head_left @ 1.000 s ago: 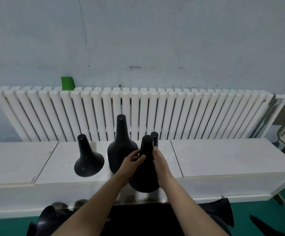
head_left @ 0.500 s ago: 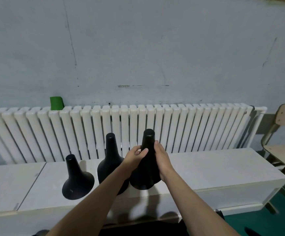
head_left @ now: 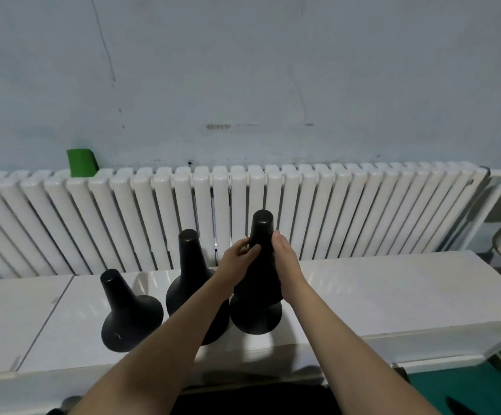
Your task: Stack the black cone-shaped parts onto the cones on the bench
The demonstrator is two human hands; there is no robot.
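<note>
Black cone (head_left: pixel 261 226) upright — neck gripped by curled fingers (head_left: pixel 252 250) of left hand (head_left: pixel 235 260) and right hand (head_left: pixel 285 259).

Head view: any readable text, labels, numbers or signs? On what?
None readable.
Dark mark on the wall above the radiator: possibly print, too blurred to read.
Green block, left cone, middle cone, held cone: no lettering seen.
</note>
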